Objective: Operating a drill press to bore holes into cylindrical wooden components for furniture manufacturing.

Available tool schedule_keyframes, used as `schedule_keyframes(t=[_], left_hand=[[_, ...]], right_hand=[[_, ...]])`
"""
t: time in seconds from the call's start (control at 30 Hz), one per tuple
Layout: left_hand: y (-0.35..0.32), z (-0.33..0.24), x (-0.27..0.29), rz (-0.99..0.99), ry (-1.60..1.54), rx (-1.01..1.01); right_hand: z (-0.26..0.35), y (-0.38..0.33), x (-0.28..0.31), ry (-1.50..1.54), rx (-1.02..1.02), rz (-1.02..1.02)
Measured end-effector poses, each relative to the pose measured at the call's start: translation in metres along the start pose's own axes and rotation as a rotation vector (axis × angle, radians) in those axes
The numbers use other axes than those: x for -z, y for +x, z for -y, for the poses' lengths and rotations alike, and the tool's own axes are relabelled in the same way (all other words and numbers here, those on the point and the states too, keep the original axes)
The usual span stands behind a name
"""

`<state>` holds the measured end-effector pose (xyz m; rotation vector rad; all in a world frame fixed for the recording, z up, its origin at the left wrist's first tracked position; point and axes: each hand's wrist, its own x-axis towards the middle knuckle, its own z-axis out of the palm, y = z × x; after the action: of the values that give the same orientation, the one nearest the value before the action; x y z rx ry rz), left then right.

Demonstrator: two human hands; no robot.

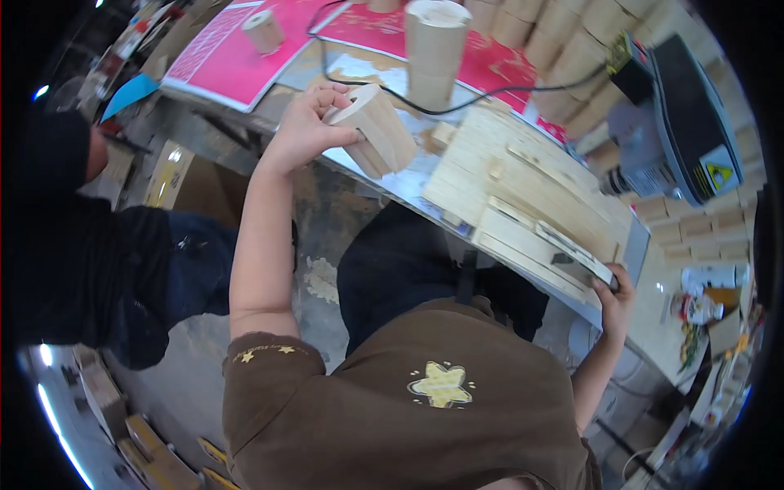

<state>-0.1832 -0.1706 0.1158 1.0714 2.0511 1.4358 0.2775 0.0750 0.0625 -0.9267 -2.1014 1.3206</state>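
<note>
My left hand (304,135) is raised over the table's near edge, its fingers closed around a pale wooden cylinder (377,135). The cylinder is tilted, and a dark hole shows in its upper end. On the right, my right hand (618,300) grips the near end of a narrow flat strip (574,251) with a dark piece at its side; its exact kind I cannot make out. This strip lies along a plywood board fixture (523,192) that has raised wooden rails. A taller wooden cylinder (437,57) stands upright behind the board.
A black cable (490,91) crosses the table. A grey machine with a warning label (694,122) stands at the right. Stacked wooden cylinders (563,41) line the back. A small cylinder (263,33) sits on pink sheeting (220,61). Another person (122,261) is at the left.
</note>
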Motion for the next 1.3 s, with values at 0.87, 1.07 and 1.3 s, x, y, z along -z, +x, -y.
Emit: schedule_keyframes(t=[0.87,1.07,1.3], left_hand=[[0.122,0.106,0.129,-0.787,0.024,0.023],[0.221,0.119,0.209,-0.968,0.282,0.014],[0.276,0.174,0.247,-1.064,0.352,0.06]], right_hand=[[0.015,0.002,-0.012,0.059,-0.203,-0.099],[0.01,-0.004,-0.013,0.083,-0.254,-0.168],[0.018,-0.004,-0.016,0.098,-0.299,-0.173]])
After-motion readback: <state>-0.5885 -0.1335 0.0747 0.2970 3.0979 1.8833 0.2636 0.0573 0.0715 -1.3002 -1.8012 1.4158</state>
